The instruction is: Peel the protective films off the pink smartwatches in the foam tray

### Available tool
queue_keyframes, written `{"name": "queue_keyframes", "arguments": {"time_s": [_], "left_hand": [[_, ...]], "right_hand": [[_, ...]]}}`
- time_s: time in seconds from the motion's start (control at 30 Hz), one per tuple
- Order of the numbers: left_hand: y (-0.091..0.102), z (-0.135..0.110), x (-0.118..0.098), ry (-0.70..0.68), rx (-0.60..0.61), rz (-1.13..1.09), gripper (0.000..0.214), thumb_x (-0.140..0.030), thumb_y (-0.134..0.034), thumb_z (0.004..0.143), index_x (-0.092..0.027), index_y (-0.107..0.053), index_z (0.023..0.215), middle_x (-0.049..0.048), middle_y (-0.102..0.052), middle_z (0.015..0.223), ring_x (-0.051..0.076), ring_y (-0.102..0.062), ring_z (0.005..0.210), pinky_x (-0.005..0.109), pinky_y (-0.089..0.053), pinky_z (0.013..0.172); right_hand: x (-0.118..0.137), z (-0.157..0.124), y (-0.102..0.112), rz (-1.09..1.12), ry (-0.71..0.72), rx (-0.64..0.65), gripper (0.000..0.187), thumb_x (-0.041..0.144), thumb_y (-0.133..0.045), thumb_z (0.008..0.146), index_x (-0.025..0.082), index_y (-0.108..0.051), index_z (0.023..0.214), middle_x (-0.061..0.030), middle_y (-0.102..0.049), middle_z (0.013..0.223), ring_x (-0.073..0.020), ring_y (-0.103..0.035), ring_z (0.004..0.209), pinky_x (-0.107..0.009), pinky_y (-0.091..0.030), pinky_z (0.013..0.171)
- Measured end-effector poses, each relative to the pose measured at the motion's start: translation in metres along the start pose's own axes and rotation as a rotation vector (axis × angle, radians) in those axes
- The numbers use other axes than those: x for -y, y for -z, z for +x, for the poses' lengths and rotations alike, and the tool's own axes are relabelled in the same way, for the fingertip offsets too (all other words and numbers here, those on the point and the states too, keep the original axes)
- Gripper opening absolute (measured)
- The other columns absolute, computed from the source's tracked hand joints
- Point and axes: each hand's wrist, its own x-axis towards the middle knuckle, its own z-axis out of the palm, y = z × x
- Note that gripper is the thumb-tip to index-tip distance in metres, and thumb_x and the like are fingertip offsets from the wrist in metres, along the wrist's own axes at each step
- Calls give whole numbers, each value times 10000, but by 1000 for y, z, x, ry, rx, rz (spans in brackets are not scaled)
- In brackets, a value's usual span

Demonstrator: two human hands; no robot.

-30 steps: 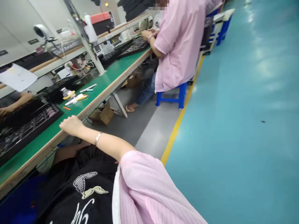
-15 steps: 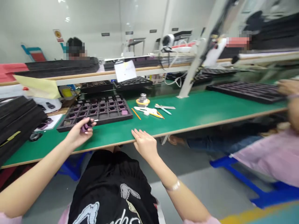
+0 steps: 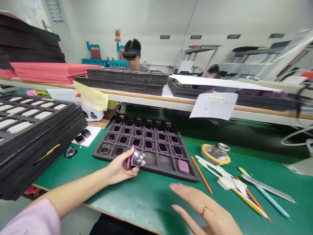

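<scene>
My left hand (image 3: 119, 168) is closed around a small pink watch body (image 3: 134, 160) with a shiny metal back, held just over the near edge of a black foam tray (image 3: 146, 162). The tray's pockets hold several pink watch bodies, and one pink piece (image 3: 183, 165) lies in its near right corner. My right hand (image 3: 207, 211) hovers low over the green bench (image 3: 144, 202), fingers stretched out and spread, holding nothing; a ring is on one finger.
Right of the tray lie an orange stick (image 3: 201, 175), white swabs (image 3: 226, 180), pencils and a blade, beside a small metal pot on a yellow disc (image 3: 216, 153). Stacked black foam trays (image 3: 31, 137) stand at the left. A shelf (image 3: 156, 98) carries more trays; a person (image 3: 132, 57) sits behind it.
The view swung from the aisle to face the bench and moved closer. My left hand brought the watch body up by the tray; my right hand left the bench edge and reached forward.
</scene>
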Motion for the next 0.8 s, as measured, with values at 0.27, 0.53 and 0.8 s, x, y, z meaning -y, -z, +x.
{"name": "queue_keyframes", "arguments": {"time_s": [0.27, 0.53, 0.8], "left_hand": [[-14, 22, -6, -13, 99, -163, 388, -440, -637, 905, -64, -700, 834, 91, -657, 771, 39, -439, 428, 158, -308, 417], [-2, 18, -2, -45, 152, -286, 352, -437, -748, 832, -91, -690, 866, 39, -600, 726, 50, -466, 479, 147, -296, 448], [1, 15, 5, -3, 188, -215, 415, -501, -757, 800, -92, -685, 812, 42, -606, 714, 63, -466, 492, 181, -290, 481]], "right_hand": [[-8, 129, -52, 432, 23, -6, 273, 336, -759, 850, 223, -575, 1016, -137, -678, 1239, -259, -659, 1183, -411, -591, 942], [-12, 136, -75, 611, 67, -115, 128, 245, -756, 853, 223, -634, 885, -108, -725, 1147, -241, -708, 1067, -389, -596, 888], [-13, 134, -74, 606, 88, -169, 128, 259, -769, 857, 226, -677, 939, -81, -743, 1062, -214, -715, 997, -364, -601, 849]]}}
